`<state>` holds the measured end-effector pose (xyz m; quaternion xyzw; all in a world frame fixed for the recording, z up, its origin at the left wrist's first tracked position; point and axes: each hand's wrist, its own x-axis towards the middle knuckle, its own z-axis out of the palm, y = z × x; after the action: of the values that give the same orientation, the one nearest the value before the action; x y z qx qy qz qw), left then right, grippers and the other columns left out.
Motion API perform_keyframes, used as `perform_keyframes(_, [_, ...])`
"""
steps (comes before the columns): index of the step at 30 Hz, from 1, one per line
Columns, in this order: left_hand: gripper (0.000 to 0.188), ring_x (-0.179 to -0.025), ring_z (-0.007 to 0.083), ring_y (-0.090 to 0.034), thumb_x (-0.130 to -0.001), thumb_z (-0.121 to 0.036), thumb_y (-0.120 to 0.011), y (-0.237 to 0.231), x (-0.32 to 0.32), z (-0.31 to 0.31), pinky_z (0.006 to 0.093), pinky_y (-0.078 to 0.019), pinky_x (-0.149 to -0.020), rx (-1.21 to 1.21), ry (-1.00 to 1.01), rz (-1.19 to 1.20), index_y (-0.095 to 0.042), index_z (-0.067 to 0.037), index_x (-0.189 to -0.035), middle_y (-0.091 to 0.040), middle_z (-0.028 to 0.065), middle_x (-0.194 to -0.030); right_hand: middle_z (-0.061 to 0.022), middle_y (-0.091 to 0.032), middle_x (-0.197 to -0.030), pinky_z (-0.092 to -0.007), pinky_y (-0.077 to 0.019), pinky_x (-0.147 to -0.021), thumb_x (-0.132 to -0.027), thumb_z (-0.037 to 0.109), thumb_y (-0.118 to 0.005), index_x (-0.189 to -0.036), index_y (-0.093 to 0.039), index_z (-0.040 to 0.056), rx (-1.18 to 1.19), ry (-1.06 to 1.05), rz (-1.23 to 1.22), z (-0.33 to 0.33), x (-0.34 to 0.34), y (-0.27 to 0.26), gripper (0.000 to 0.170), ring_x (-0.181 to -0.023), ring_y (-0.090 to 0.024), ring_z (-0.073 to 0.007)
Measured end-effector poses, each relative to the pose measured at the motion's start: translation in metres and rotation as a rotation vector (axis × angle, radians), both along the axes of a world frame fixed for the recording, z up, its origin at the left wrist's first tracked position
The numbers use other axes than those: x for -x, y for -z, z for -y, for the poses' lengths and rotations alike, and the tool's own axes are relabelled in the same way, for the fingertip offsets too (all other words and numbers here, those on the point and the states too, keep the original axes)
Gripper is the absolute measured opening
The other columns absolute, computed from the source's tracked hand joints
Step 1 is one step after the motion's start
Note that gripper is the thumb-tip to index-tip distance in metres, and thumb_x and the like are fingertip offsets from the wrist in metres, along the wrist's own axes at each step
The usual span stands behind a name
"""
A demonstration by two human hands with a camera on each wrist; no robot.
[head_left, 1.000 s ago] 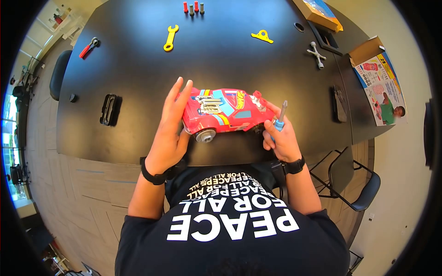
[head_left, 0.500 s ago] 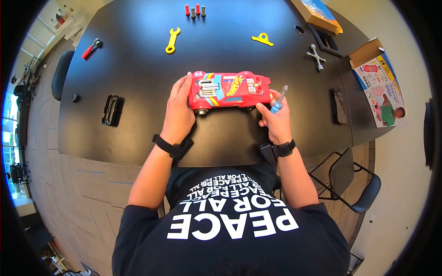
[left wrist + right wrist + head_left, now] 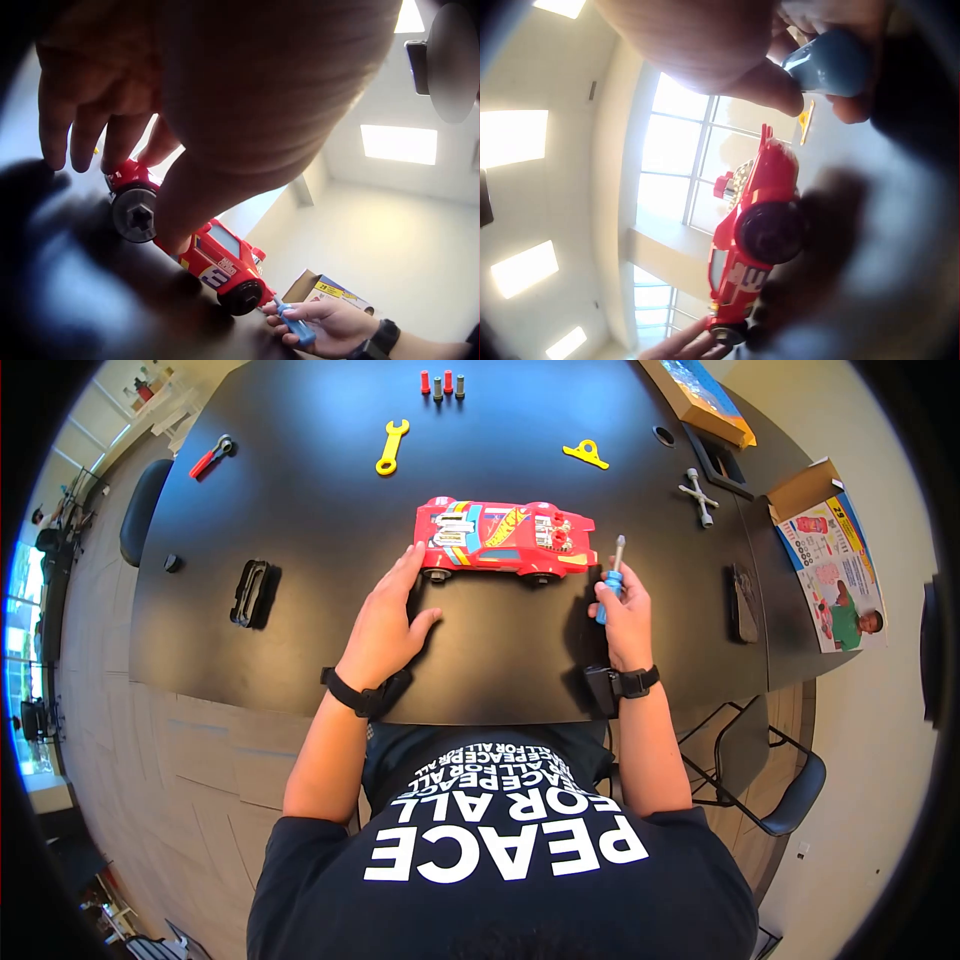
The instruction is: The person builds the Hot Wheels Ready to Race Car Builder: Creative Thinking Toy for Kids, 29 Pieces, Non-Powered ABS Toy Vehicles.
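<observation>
A red toy race car (image 3: 500, 542) stands on its wheels on the black table (image 3: 500, 650), its length running left to right. My left hand (image 3: 388, 625) is beside the car's left end, fingers straight and fingertips right at its body. In the left wrist view a grey wheel (image 3: 136, 215) with a star-shaped hub shows by those fingers. My right hand (image 3: 630, 625) grips a small screwdriver (image 3: 611, 593) by its blue handle, the metal shaft pointing up and away, just off the car's right end. In the right wrist view the blue handle (image 3: 832, 64) sits between thumb and fingers.
Beyond the car lie a yellow wrench (image 3: 392, 448), a yellow bracket-like piece (image 3: 587, 454) and several red and grey bolts (image 3: 438, 387). A red-handled ratchet (image 3: 211, 457) is at left, a grey cross wrench (image 3: 698, 498) at right. Black trays (image 3: 250, 594) flank both sides; an open box (image 3: 830, 565) stands far right.
The car has gone from tilted in both hands to standing on the table, farther from the body. The right hand has come off it, still holding the screwdriver; the left hand's thumb has spread away.
</observation>
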<state>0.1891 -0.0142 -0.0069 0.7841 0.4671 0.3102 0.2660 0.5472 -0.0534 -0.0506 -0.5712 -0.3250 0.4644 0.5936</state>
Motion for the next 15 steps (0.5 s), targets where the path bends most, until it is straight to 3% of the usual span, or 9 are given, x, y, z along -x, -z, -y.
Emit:
perform_keyframes(2, [0.090,-0.158,0.0417,-0.047,-0.091,-0.004,-0.084,0.002,0.000,0.003,0.0436,-0.0394,-0.129,0.010,0.011,0.003,-0.041,0.000,-0.169,-0.048,0.0268,-0.170,-0.0136,-0.066,-0.118,-0.0418,-0.0592,-0.088,-0.100,0.005,-0.073,-0.149,-0.063,-0.0071,-0.028,0.085,0.679,0.001,-0.010,0.006,0.051,-0.099,-0.069,-0.0247])
perform_keyframes(3, [0.090,-0.158,0.0417,-0.047,-0.091,-0.004,-0.084,0.003,0.000,0.004,0.0436,-0.0394,-0.129,0.010,0.014,0.004,-0.041,0.000,-0.169,-0.048,0.0268,-0.170,-0.0136,-0.066,-0.118,-0.0418,-0.0592,-0.088,-0.100,0.005,-0.073,-0.149,-0.063,-0.0071,-0.027,0.088,0.680,0.002,-0.013,0.004,0.051,-0.099,-0.069,-0.0247])
perform_keyframes(5, [0.091,-0.157,0.0420,-0.048,-0.090,-0.005,-0.085,0.002,-0.001,0.006,0.0441,-0.0401,-0.129,-0.003,0.025,0.027,-0.040,0.000,-0.169,-0.049,0.0268,-0.169,-0.0190,-0.068,-0.119,-0.0464,-0.0546,-0.099,-0.098,0.007,-0.075,-0.142,-0.069,-0.0079,0.016,0.020,1.115,0.007,-0.019,0.000,0.047,-0.108,-0.068,-0.0360])
perform_keyframes(9, [0.092,-0.157,0.0419,-0.048,-0.090,-0.006,-0.085,0.002,-0.002,0.006,0.0446,-0.0401,-0.129,-0.001,0.017,0.018,-0.040,0.000,-0.170,-0.049,0.0267,-0.169,-0.0232,-0.067,-0.123,-0.0465,-0.0550,-0.098,-0.098,0.008,-0.076,-0.141,-0.069,-0.0078,0.046,0.000,1.152,0.008,-0.022,-0.002,0.047,-0.107,-0.067,-0.0415])
perform_keyframes(15, [0.091,-0.153,0.0429,-0.052,-0.091,-0.012,-0.087,0.002,0.009,0.015,0.0461,-0.0425,-0.127,0.006,-0.031,0.047,-0.041,-0.001,-0.169,-0.053,0.0269,-0.166,-0.0199,-0.064,-0.118,-0.0442,-0.0558,-0.093,-0.097,0.020,-0.084,-0.147,-0.065,-0.0073,-0.002,0.005,1.166,0.010,-0.027,-0.004,0.061,-0.100,-0.067,-0.0337])
